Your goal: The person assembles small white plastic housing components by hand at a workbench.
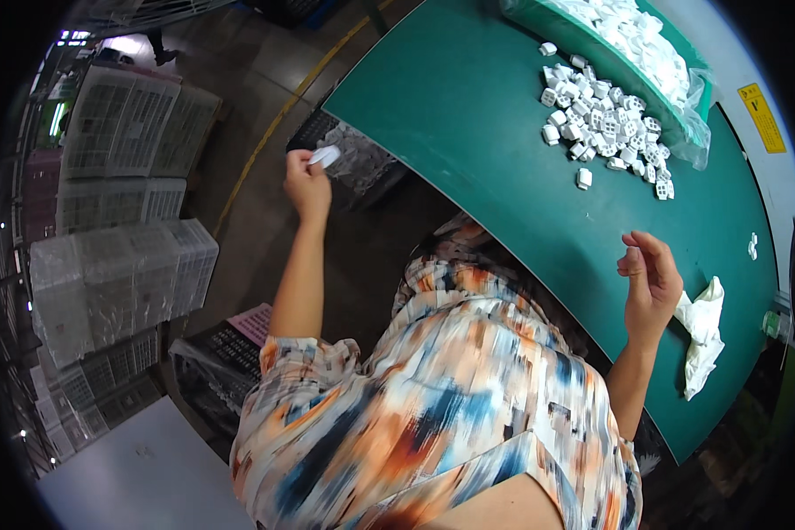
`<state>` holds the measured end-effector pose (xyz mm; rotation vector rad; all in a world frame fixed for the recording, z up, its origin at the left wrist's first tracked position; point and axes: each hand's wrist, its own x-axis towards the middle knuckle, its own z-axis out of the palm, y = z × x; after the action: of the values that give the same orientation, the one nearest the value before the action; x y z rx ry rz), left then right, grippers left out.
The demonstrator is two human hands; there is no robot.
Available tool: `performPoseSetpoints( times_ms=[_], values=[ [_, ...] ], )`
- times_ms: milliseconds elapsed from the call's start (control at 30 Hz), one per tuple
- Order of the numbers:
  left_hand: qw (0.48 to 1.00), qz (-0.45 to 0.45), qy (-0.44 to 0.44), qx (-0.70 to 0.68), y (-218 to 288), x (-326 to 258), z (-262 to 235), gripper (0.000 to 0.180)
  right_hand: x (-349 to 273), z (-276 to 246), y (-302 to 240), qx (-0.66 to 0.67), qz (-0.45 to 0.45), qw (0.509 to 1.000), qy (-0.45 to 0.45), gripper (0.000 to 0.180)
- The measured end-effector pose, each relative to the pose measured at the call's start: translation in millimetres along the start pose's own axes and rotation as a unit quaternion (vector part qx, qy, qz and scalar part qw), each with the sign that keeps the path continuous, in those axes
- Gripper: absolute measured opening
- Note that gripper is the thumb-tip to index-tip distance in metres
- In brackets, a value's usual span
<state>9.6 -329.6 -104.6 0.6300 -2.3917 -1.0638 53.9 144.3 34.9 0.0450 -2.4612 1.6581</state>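
My left hand (308, 192) is off the table's left edge, with thumb and fingers pinched on a small white plastic piece (325, 157). Below that hand is a dark crate (307, 132) lined with crumpled grey plastic film (359, 157). Over the green table (468, 115) hangs my right hand (652, 284), its fingers loosely bent and apart, and nothing shows in it. Farther off lies a heap of small white plastic parts (605, 124), with one part (584, 178) apart on the near side.
A green bin (623, 75) of white pieces, lined with clear plastic, stands behind the heap. A white cloth or glove (703, 340) lies right of my right hand. Wrapped stacks of crates (119, 283) stand at left, beside a pale surface (141, 468).
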Motion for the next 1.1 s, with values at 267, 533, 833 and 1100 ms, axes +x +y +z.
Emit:
performPoseSetpoints(
  times_ms=[267,533,833,1100],
  values=[
    [0.966,0.04,0.133,0.219,-24,102,20,0.054,6,12,-8,-0.128,-0.053,0.99,-0.038,0.014],
    [0.841,0.53,-0.09,-0.06,312,98,168,0.016,21,6,-15,-0.125,-0.08,0.987,-0.059,0.012],
    [0.86,0.402,-0.248,0.193,367,117,269,0.031,12,-14,-7,-0.138,-0.079,0.987,-0.032,0.012],
    [0.639,-0.018,-0.522,-0.565,320,16,151,0.033,12,-19,2,-0.104,-0.068,0.992,-0.029,0.011]
  ],
)
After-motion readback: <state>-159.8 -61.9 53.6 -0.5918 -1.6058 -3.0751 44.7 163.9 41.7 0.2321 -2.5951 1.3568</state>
